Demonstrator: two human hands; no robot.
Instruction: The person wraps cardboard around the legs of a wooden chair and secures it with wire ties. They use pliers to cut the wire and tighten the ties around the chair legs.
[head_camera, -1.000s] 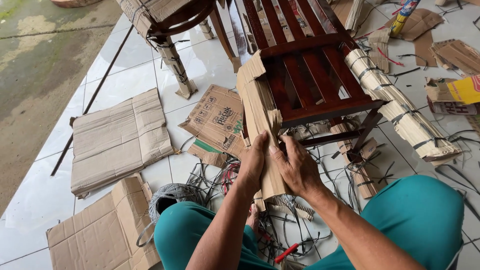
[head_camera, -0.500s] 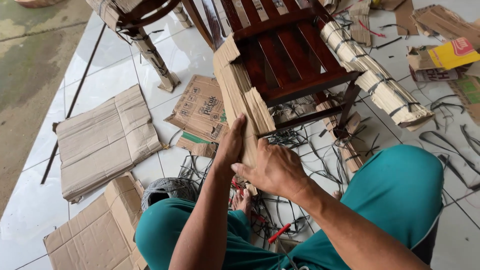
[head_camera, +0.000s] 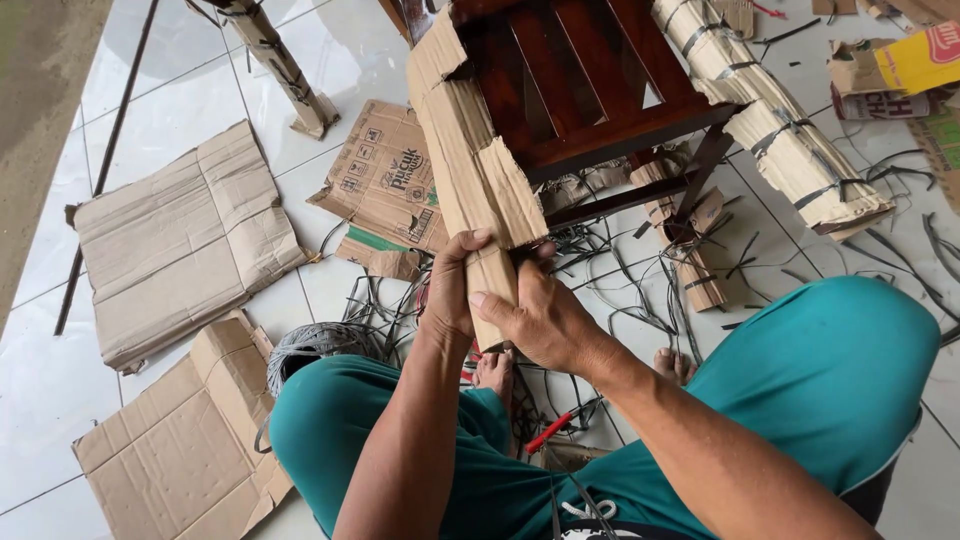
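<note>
Cardboard wrap (head_camera: 470, 150) runs along the near-left edge of the dark wooden chair (head_camera: 580, 90), folded over the rail and down over the front leg, low centre of view. Left hand (head_camera: 452, 290) curls around the left side of the wrapped leg, fingers closed on the cardboard, thumb tip on its front face. Right hand (head_camera: 545, 320) clamps the same piece from the right, thumb across the front, fingers wrapped behind; both hands pressed tight on the cardboard, touching each other around it. Person sits on the white tile floor (head_camera: 180, 90) in teal trousers (head_camera: 830, 380), knees spread either side of the leg, bare feet (head_camera: 495, 372) below the hands. Black strapping scraps (head_camera: 610, 270) litter the floor under the chair and around the feet. Flat cardboard sheet (head_camera: 185, 240) lies to the left, another (head_camera: 170, 440) at lower left, a printed brown piece (head_camera: 390, 175) just left of the wrap. Grey cord coil (head_camera: 310, 345) sits beside the left knee. Right chair rail already wrapped and strapped (head_camera: 770, 120). Second wrapped leg (head_camera: 285, 70) stands upper left. Red-handled tool (head_camera: 548, 432) lies between the legs, mostly hidden.
</note>
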